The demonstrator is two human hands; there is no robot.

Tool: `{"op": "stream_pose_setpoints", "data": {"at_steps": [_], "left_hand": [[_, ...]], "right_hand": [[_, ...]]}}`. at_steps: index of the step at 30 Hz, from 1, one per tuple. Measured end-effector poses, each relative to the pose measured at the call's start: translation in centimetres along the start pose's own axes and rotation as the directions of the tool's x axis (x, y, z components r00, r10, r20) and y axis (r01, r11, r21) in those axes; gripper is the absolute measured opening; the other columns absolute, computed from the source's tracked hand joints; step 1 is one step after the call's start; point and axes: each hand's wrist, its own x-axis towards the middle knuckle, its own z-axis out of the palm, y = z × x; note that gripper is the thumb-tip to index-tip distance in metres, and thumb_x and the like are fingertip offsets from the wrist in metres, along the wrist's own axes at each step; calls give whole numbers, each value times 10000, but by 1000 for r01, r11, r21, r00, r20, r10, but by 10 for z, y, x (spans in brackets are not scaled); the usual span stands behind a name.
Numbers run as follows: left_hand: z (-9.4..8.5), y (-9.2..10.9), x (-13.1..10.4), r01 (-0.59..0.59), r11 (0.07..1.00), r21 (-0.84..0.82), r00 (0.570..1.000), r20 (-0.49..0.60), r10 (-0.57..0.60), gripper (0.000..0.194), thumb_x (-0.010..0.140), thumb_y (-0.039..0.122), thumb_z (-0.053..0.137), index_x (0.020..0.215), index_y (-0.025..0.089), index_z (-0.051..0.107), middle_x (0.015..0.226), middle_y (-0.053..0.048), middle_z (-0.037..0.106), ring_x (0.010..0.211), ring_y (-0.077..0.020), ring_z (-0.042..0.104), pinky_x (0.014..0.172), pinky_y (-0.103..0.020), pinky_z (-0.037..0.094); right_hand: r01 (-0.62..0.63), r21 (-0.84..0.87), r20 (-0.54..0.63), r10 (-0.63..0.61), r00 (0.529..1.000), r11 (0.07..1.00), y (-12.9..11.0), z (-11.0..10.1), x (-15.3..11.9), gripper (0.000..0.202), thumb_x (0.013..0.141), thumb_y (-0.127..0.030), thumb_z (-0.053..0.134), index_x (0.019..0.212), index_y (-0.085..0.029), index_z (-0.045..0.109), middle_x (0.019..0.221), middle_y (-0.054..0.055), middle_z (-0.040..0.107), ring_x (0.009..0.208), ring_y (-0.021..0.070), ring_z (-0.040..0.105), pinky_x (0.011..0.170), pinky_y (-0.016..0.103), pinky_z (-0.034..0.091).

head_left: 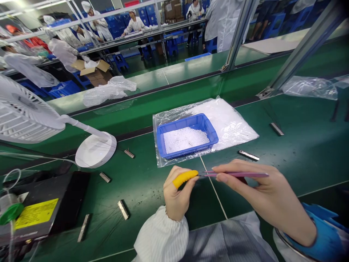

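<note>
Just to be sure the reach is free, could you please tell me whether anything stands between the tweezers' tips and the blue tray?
Nothing visible blocks it: between the tweezers in the right hand and the blue tray lie only green tabletop and the clear bag's edge. The left hand is to one side, off that path.

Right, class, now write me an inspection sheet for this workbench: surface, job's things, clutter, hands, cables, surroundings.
Surface: green table, dark specks scattered near the left hand.
Job's things: blue tray of white beads, resting partly on a clear bag; pink tweezers.
Clutter: fan, black box, six small metal bars.
Hands: right hand grips the tweezers; left, with a yellow finger cover, is at their tips; anything pinched there is too small to tell.
Cables: pale cord by the fan's base.
Surroundings: metal frame; people at benches beyond.
</note>
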Motion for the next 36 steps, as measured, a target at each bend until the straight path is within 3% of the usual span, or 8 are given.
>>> {"op": "stream_pose_setpoints", "data": {"at_steps": [19, 31, 36], "left_hand": [[0, 1, 0, -22, 1000, -4, 1000, 1, 22, 134, 764, 41, 655, 861, 134, 649, 816, -7, 644, 792, -42, 568, 722, -156, 480], [0, 1, 1, 18, 1000, -2, 1000, -1, -18, 119, 768, 45, 652, 848, 134, 653, 815, -6, 644, 794, -38, 566, 728, -146, 473], [0, 0, -1, 25, 1000, -4, 1000, -7, -25, 134, 762, 37, 657, 848, 138, 648, 820, 3, 642, 806, -32, 565, 741, -145, 471]], "right_hand": [[-36, 11, 31, 36, 999, 999, -1, 3, 1, 233, 848, -406, 575, 979, -272, 714, 895, -6, 665, 738, 16, 620, 589, 61, 524], [68, -22, 47, -67, 997, 997, -7, -1, 0, 178, 856, -329, 578, 969, -284, 707, 876, -18, 660, 715, -11, 590, 582, 39, 483], [117, -63, -13, -118, 993, 991, -6, -5, 0, 169, 838, -297, 603, 975, -289, 701, 893, -33, 668, 728, 2, 609, 556, 53, 485]]}}
